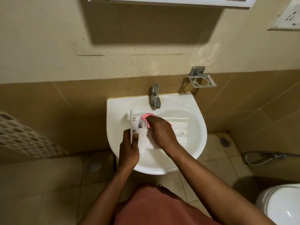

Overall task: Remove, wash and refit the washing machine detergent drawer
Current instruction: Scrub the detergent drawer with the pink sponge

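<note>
Toilet (282, 207), floor drain (93, 166), wall socket (290, 17)

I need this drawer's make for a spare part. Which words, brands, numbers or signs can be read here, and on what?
None can be read.
On the detergent drawer, gripped by the left hand: no legible label; any moulded marks are too blurred.
On the pink sponge in the right hand: no print shows.
On the tap: no brand shows.
On the wall socket: no lettering legible.
</note>
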